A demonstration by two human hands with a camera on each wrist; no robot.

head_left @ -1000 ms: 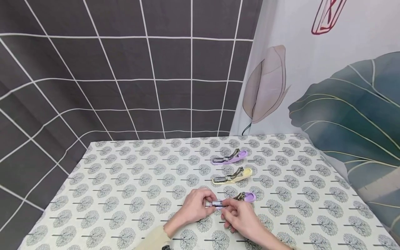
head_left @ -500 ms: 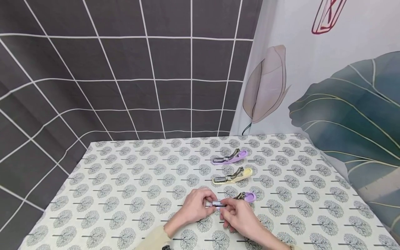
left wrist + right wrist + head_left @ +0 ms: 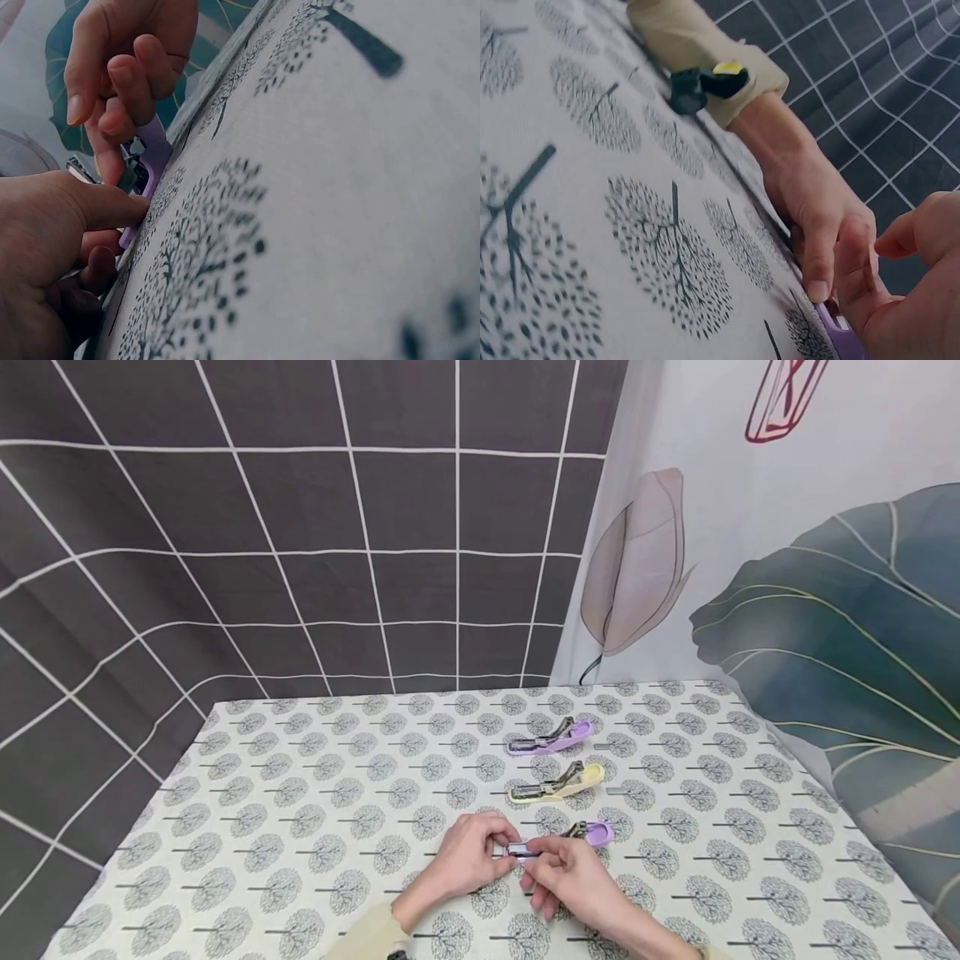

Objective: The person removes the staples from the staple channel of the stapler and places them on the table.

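On the table lies a purple stapler [image 3: 599, 834] with its top swung open. My left hand [image 3: 474, 853] grips its front end, thumb on the near side and fingers on the far side. My right hand [image 3: 577, 878] reaches over the stapler's tray with an extended finger touching inside it. In the left wrist view this finger of the right hand [image 3: 127, 71] meets a dark part in the purple stapler [image 3: 155, 159], while the thumb stands apart. Whether a staple strip lies beneath the fingertip is hidden.
Behind it lie an opened yellow stapler [image 3: 558, 783] and another opened purple stapler [image 3: 553, 739]. A small grey strip [image 3: 617, 791] rests right of the yellow one, and another grey strip [image 3: 602, 746] farther back. A tree-print cloth [image 3: 315, 793] covers the table.
My right hand has shifted slightly left along the stapler's tray, toward the left hand. The left hand keeps its hold, and the staplers stay in place.
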